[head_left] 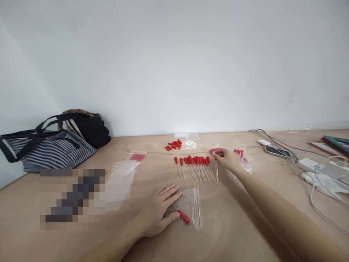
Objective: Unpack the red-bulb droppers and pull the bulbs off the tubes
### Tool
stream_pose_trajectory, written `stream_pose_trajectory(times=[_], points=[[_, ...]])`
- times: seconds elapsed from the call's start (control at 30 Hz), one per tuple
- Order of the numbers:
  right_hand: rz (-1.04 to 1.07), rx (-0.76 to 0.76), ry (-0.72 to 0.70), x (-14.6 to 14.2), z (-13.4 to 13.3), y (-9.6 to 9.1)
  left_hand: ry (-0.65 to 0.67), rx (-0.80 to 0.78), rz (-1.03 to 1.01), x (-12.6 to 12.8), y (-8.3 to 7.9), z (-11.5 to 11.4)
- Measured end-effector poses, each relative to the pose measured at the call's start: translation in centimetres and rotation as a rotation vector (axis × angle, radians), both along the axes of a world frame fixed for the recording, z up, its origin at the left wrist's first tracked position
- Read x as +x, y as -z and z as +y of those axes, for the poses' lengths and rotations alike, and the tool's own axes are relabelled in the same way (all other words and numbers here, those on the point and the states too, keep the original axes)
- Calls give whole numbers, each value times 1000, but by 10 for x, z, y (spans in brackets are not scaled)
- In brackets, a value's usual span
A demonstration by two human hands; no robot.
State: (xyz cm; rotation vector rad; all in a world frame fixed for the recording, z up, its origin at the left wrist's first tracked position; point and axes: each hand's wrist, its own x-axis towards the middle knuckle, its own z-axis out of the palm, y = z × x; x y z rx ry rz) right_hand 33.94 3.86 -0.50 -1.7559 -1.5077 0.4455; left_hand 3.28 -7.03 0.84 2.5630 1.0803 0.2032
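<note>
My left hand point(159, 209) lies on the wooden table point(234, 225), fingers flat on a small clear zip bag point(192, 205) that holds a red-bulbed dropper point(184, 216). My right hand point(227, 159) reaches forward and pinches the red bulb of a glass dropper point(216, 169) at the right end of a row of droppers point(196, 167) laid side by side. Loose red bulbs point(173, 145) lie further back.
Clear zip bags point(121, 182) lie to the left, one with red bulbs point(137, 157). More bags point(247, 160) sit beyond my right hand. A striped bag point(49, 147) stands far left. A phone point(277, 151), cables and a power strip point(313, 165) occupy the right.
</note>
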Motion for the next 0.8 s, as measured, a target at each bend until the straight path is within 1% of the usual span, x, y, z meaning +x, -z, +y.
stream_pose_trajectory(times=[0.13,0.23,0.33,0.4,0.47,0.5,0.57,0.6,0.63,0.67,0.7,0.8], points=[[-85,18,-4,-13,14,12,6,9,-4,0,1,1],[-129,32,-19,-17,17,13,3,-5,30,1,-1,1],[-155,74,-23,-18,8,6,-6,-23,63,3,-5,0],[-157,109,-48,-19,-9,-1,-11,-28,78,4,-5,0],[-134,120,-147,-23,-34,-7,-16,-24,82,4,-5,0],[-86,102,-306,-27,-49,-8,-16,-21,77,4,-5,0],[-23,9,-623,-37,-79,-9,-12,-17,66,3,-4,0],[1,-38,-729,-43,-93,-8,-8,-15,62,3,-4,0],[33,-84,-800,-49,-105,-6,-4,-13,62,3,-3,0],[64,-129,-837,-55,-115,-4,0,-9,62,3,-3,0],[85,-144,-843,-60,-122,-2,2,-3,65,3,-3,0],[83,-151,-807,-74,-129,4,4,18,79,3,-2,1]])
